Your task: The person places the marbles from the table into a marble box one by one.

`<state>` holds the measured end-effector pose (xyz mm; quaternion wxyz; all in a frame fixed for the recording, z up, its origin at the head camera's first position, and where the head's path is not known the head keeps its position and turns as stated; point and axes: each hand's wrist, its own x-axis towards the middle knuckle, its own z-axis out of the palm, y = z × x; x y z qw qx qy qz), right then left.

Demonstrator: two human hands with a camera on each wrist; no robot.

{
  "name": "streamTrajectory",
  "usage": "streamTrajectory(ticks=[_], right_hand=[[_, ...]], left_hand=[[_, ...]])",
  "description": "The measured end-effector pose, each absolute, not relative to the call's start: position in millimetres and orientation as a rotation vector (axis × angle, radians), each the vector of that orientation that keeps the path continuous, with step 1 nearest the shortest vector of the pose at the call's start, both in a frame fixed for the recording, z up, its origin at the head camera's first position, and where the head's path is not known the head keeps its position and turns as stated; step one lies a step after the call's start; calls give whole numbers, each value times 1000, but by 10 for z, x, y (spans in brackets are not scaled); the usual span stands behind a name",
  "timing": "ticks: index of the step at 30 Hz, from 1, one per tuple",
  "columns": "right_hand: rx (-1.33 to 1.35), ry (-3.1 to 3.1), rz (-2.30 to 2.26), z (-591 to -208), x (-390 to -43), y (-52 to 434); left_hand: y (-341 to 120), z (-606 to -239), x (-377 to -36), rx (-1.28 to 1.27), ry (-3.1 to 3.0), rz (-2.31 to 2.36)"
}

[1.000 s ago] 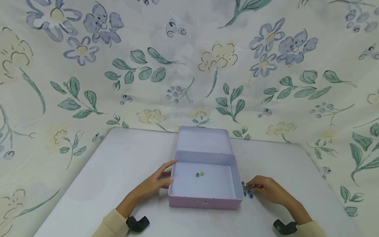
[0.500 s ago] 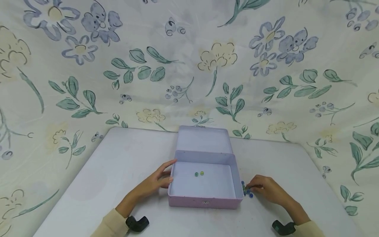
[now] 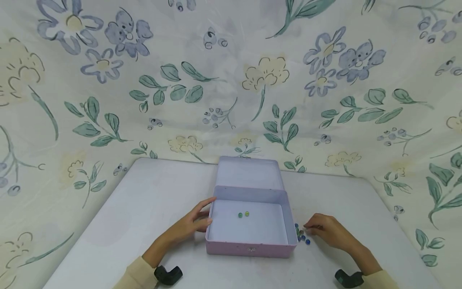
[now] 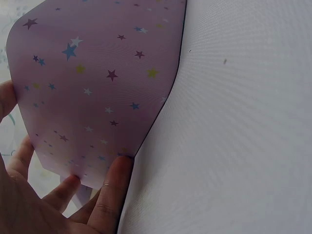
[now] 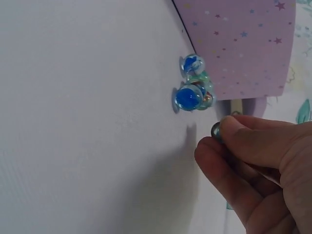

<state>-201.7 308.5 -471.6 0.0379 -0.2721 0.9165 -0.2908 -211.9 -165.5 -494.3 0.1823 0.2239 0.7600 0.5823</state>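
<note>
A lilac tin box [image 3: 231, 248] stands on the table with its lid [image 3: 249, 173] laid back. Inside it are a green marble [image 3: 240, 215] and a yellow-green marble [image 3: 247, 214]. My left hand [image 3: 187, 222] rests against the box's left side, fingers spread; the left wrist view shows its fingertips touching the star-printed wall [image 4: 97, 87]. Just right of the box, my right hand [image 3: 332, 232] pinches a dark greenish marble [image 5: 216, 130] between thumb and finger. Beside the box's right wall lie several glass marbles, among them a blue marble [image 5: 188, 98], partly overlapping one another.
A white table [image 3: 144, 188] carries the box. Behind and around it hangs a cloth [image 3: 231, 80] printed with flowers and leaves. A black wrist device [image 3: 168, 275] sits at the left sleeve, another black wrist device [image 3: 348, 278] at the right.
My right hand has drawn slightly right, away from the marble pile, with a marble in its pinch. The left hand stays at the box. The head view has tilted slightly.
</note>
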Motion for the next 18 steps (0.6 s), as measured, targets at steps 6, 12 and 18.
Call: streamTrajectory(ticks=[6,12,18], right_hand=[[-915,2854,-858,-4582,-2021,3110],[-1022,2903,-875,-4401,-2028,3086],[-1130,2901,-869,-4183,-2096,2955]], left_hand=[[-1658,-4948,-2118,655,2140,1646],[-1662,-4959,-2116,662,2133,1655],[-1664,-4949,-2114,663,2141,1649]])
